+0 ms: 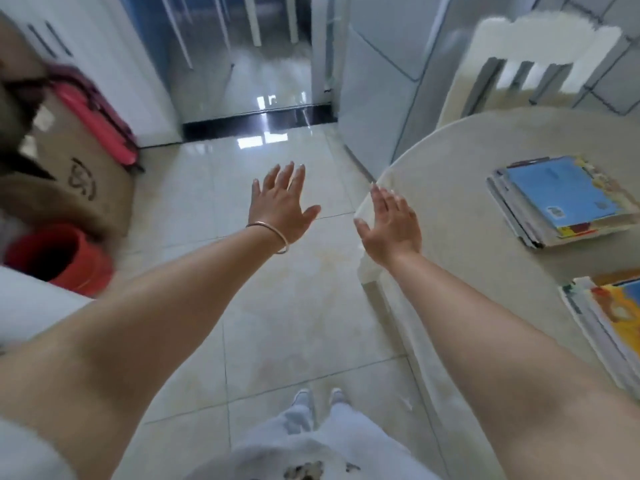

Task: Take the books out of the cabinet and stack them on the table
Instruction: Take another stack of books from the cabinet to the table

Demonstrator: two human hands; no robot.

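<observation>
A glossy, pale tiled floor (277,306) fills the middle of the view, running toward a dark threshold strip and a glass doorway at the far end. On the right stands a round, pale table (450,209) with a white chair (540,46) behind it. Against the left wall sit a cardboard box (79,181), a pink case (100,119) and a red bucket (59,258).

One stack of books (561,199), blue cover on top, lies flat near the table's far right edge, its long axis slanting away toward the chair. A second stack (609,327), yellow cover on top, lies at the near right edge, partly cut off.

Both hands are empty, fingers spread, palms down. The left hand (282,202), a thin bracelet (273,235) at its wrist, hovers over the floor. The right hand (391,223) hangs over the table's left edge, well apart from both stacks.
</observation>
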